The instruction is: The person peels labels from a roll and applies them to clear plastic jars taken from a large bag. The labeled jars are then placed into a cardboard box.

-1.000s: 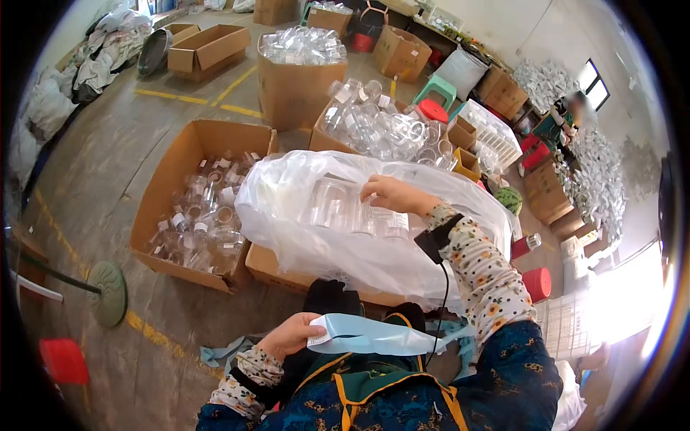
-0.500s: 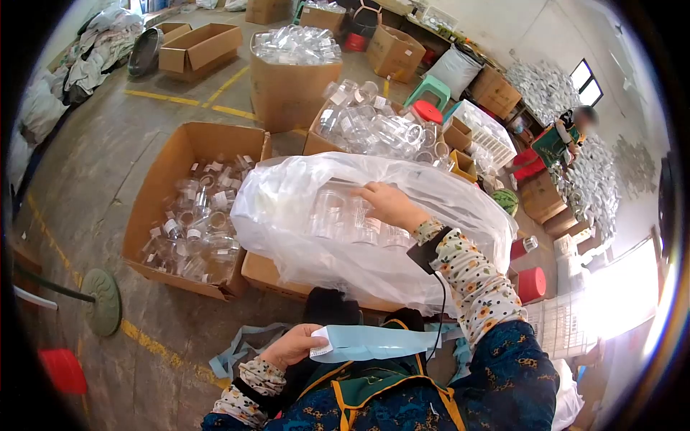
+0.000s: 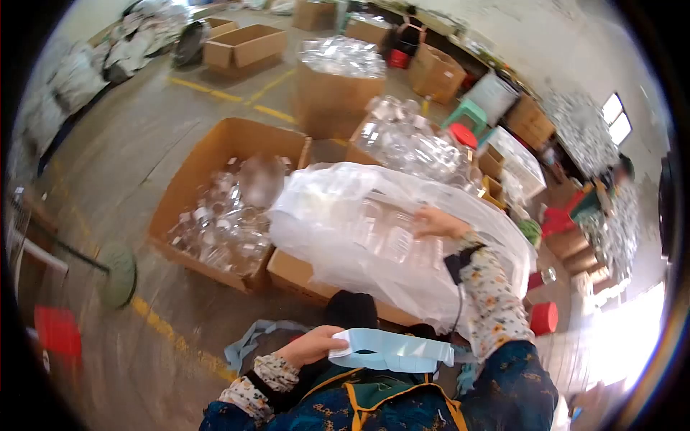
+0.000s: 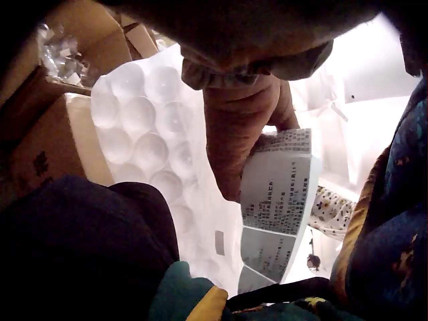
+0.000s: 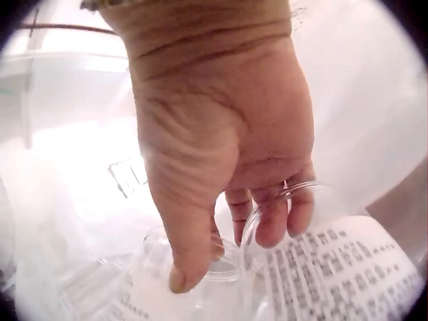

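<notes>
My left hand point(image 3: 309, 348) pinches the end of a pale-blue label strip point(image 3: 399, 350) above my lap. Printed text on the labels point(image 4: 275, 190) shows in the left wrist view. Over the white plastic bag point(image 3: 313, 197), my right hand point(image 3: 440, 222) is down among clear plastic jars point(image 3: 397, 243) that lie in rows. In the right wrist view its fingers point(image 5: 271, 224) are loosely bent at the rim of a jar with a printed label point(image 5: 334, 271). The thumb point(image 5: 187, 261) lies over a neighbouring jar point(image 5: 150, 291).
To the left stands a cardboard box point(image 3: 194, 154) of loose labelled jars. Behind the bag is another box with heaped jars point(image 3: 424, 154), and farther back a tall full carton point(image 3: 338, 100). A green round base point(image 3: 117, 276) stands on the floor at left. Another person point(image 3: 611, 183) is at far right.
My right hand has shifted right along the jars. The left hand keeps the label strip at about the same place over my lap. The head view has turned slightly left.
</notes>
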{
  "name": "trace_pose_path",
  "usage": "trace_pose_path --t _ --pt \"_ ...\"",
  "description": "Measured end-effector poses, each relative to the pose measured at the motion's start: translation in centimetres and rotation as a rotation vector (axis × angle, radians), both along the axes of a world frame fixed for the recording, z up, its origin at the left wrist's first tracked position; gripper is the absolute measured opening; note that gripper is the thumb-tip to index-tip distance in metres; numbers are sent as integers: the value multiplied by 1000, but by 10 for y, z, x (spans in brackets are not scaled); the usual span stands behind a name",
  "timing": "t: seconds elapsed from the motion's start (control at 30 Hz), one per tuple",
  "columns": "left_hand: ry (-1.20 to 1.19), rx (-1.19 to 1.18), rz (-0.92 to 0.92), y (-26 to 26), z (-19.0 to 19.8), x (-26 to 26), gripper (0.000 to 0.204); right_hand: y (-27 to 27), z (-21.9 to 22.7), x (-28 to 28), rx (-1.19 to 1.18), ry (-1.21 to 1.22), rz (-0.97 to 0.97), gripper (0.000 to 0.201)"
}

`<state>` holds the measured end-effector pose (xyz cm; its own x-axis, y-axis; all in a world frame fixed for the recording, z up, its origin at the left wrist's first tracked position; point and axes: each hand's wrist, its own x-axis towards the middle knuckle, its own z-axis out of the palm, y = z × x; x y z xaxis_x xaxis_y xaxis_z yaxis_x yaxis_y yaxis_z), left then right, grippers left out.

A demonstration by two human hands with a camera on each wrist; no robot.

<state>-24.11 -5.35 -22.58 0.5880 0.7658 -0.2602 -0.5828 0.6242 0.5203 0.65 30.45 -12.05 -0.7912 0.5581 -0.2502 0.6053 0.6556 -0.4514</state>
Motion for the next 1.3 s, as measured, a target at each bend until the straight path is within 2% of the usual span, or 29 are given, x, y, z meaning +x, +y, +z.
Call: trace_pose_path --t 0.07,0.13,0.17,0.23,0.3,0.37,0.43,0.5,0.57,0.63,0.67,0.7,0.73,0.77,0.8,0.83,0.9,0.93,0.97,1.0,1.03,1.13,1.2,1.23,1.3 --pt "62 89 -17 0 -4 -2 29 3 19 8 26 38 138 27" --pt "55 78 36 -1 3 -1 29 -28 92 -8 -12 29 176 16" --pt "44 77 52 -1 4 0 29 -34 112 -9 -85 64 95 10" --pt "24 76 44 0 -2 1 28 -46 155 -20 -99 180 57 8" --pt "84 72 17 3 0 1 30 -43 176 -34 -138 334 -6 11" --pt "72 101 -7 5 2 8 28 -57 206 -83 -92 468 -117 18" --pt "173 182 -44 9 11 12 26 -64 218 -135 -91 683 -87 26" --pt "206 198 -73 13 22 14 26 -89 228 -173 -85 829 41 30" --pt "297 237 -66 15 31 15 26 -105 214 -186 60 816 108 32" --pt "365 296 -76 16 43 11 26 -120 177 -176 235 608 331 31" --pt "431 350 -72 17 48 9 26 -136 150 -163 144 497 378 30" --pt "424 356 -80 18 51 6 26 -160 137 -146 -55 255 366 34" --pt "482 386 -94 20 52 4 26 -185 123 -130 -267 163 341 38" --pt "540 414 -108 21 56 4 25 -196 97 -111 -323 104 394 48" --pt "565 478 33 20 67 7 22 -213 90 -100 -424 -23 310 57" --pt "616 437 -18 24 63 5 19 -222 70 -88 -561 -44 236 62" --pt "755 511 -39 30 69 -1 18 -232 49 -65 -515 -12 175 58" --pt "777 568 -2 30 78 -3 18 -232 36 -54 -440 194 189 55" --pt "700 564 -19 32 82 -6 16 -233 25 -41 -367 396 200 52" --pt "513 502 -20 31 81 -8 15 -234 37 -30 -445 327 83 48" --pt "329 438 -15 30 80 -8 14 -233 40 -21 -641 310 -55 46" --pt "263 528 -31 28 77 -6 14 -238 60 -11 -642 211 -60 43" --pt "288 514 -44 28 82 0 15 -243 62 -13 -319 345 141 41" --pt "316 507 -52 28 86 4 17 -245 72 -18 -322 347 136 41" --pt "320 513 -99 28 101 12 17 -249 93 -33 -212 403 371 39"
